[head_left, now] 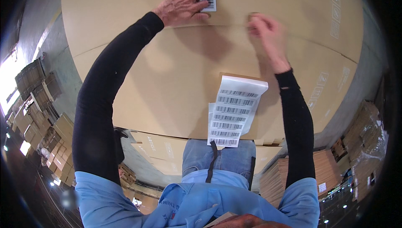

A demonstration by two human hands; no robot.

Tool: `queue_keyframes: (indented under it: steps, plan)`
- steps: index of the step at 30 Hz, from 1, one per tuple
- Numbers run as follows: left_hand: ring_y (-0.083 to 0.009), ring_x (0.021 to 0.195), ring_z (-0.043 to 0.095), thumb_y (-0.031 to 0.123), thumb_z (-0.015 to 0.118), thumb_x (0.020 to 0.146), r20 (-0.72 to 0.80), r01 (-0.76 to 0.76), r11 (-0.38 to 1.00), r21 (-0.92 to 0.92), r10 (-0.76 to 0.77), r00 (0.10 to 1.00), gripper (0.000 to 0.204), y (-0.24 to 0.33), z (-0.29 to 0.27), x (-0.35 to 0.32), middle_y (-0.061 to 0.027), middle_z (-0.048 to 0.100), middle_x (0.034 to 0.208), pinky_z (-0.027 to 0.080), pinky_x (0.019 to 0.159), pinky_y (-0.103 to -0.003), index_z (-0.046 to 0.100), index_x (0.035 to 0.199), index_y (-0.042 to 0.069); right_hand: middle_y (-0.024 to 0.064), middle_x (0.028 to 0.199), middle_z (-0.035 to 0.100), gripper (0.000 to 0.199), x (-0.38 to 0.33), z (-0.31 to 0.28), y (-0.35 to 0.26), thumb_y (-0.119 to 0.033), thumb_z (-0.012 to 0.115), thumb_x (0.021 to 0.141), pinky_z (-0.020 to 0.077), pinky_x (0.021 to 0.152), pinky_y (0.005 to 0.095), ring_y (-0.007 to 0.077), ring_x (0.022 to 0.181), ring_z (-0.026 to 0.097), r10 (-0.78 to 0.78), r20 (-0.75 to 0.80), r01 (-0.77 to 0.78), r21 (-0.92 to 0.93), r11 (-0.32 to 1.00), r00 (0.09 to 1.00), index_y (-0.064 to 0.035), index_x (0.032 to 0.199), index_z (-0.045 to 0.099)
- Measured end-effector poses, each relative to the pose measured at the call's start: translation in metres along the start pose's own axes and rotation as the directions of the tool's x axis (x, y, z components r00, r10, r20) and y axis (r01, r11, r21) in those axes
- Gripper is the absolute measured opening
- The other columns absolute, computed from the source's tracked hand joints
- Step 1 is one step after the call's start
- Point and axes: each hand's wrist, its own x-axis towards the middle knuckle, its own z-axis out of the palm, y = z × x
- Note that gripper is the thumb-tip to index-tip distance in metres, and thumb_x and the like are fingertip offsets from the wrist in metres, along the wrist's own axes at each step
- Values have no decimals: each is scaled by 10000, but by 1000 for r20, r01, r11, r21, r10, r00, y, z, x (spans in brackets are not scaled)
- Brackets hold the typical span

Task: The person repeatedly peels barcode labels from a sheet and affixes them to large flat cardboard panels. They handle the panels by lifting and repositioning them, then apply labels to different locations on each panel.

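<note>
My left hand (183, 5) lies with fingers spread over a white barcode label (212, 2) on the top of a large cardboard box (176, 81). Its fingers cover part of that label. To the right, my right hand (268, 31) is over the same box, blurred by motion, with its fingers curled in. Whether anything is inside those fingers is hidden. A folded strip of barcode labels (234, 110) rests at the box's near edge, by my waist, its lower end hanging over the edge.
A seam (310, 37) crosses the box top, and printed handling symbols (335, 12) run along its right side. Stacked cartons (37, 123) stand on the floor at the left. Brown cartons (310, 171) and plastic-wrapped cardboard (370, 144) are at the lower right.
</note>
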Motion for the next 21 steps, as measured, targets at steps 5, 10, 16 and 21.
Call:
queue_keyframes:
  steps: [5, 10, 16, 21]
  plan:
    - [-332, 1545, 135, 627, 506, 952, 81, -55, 982, -180, 71, 994, 542, 37, 2, -23, -173, 161, 1662, 96, 1231, -598, 629, 1056, 109, 131, 1176, 630, 343, -17, -74, 50, -225, 661, 937, 476, 950, 414, 268, 1071, 601, -578, -283, 250, -696, 673, 766, -39, 1226, 656]
    - [-370, 1520, 190, 631, 532, 939, -23, 5, 975, -223, -11, 1000, 561, 48, 6, -18, -210, 213, 1634, 138, 1214, -598, 630, 1050, 90, 138, 1300, 525, 351, -21, -79, 80, -195, 644, 922, 385, 1041, 483, 340, 1226, 485, -646, -170, 247, -828, 503, 744, -91, 1257, 630]
    - [-434, 1514, 170, 605, 515, 958, -176, 250, 967, -48, -255, 951, 614, -34, 18, 55, -272, 180, 1627, 169, 1186, -630, 627, 1128, 26, 120, 1263, 533, 358, -14, -78, 81, -214, 650, 908, 399, 1011, 480, 328, 1192, 505, -689, -165, 263, -842, 471, 705, -116, 1252, 624]
    - [-489, 1517, 58, 630, 456, 970, -114, 499, 847, -186, -523, 845, 801, -35, 30, 100, -331, 50, 1630, 85, 1215, -630, 561, 1325, -80, 113, 1257, 531, 352, -14, -76, 82, -227, 650, 903, 401, 995, 472, 322, 1175, 509, -704, -158, 250, -863, 440, 692, -125, 1239, 621]
